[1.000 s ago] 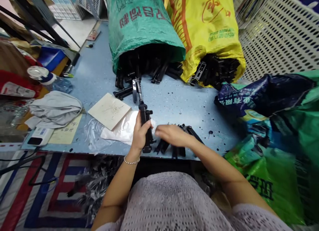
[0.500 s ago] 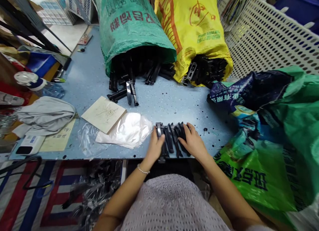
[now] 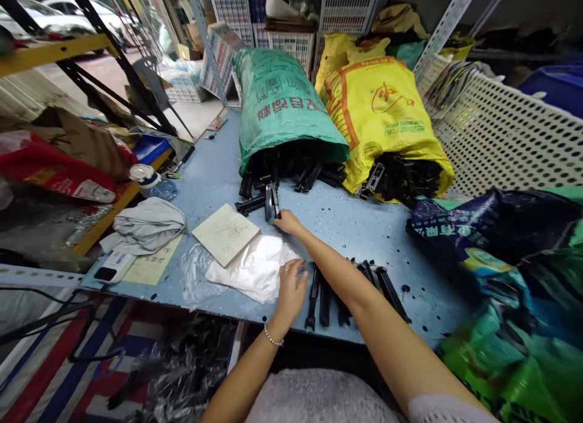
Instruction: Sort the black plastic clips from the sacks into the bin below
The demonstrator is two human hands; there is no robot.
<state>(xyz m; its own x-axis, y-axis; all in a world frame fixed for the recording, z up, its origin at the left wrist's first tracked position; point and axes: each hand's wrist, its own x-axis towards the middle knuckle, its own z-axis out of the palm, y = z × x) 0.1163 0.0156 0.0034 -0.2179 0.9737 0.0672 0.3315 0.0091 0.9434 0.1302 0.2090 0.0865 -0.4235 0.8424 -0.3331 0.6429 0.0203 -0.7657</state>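
My right hand [image 3: 289, 222] reaches across to the green sack's mouth, with its fingertips pinched on the lower end of a long narrow black part [image 3: 268, 203]. That part lies on the bench among a few others spilled from the green sack [image 3: 291, 122]. Over the right edge of the white plastic bags [image 3: 257, 271] is my left hand [image 3: 291, 284], its fingers apart and nothing in them. A row of similar black parts [image 3: 324, 301] lies along the bench's front edge, partly hidden by my right forearm.
Beside the green sack lies a yellow sack [image 3: 387, 116], also full of black parts. A square cream board [image 3: 226, 233] overlaps the white bags. Left stand a grey cloth [image 3: 146, 225] and a bottle [image 3: 152, 181]. Right are a perforated white basket [image 3: 505, 137] and crumpled sacks [image 3: 496, 228].
Both hands have left the row of black parts. My right hand has moved forward and left to the spilled parts; my left hand has opened and shifted toward the white bags. The view has tilted up.
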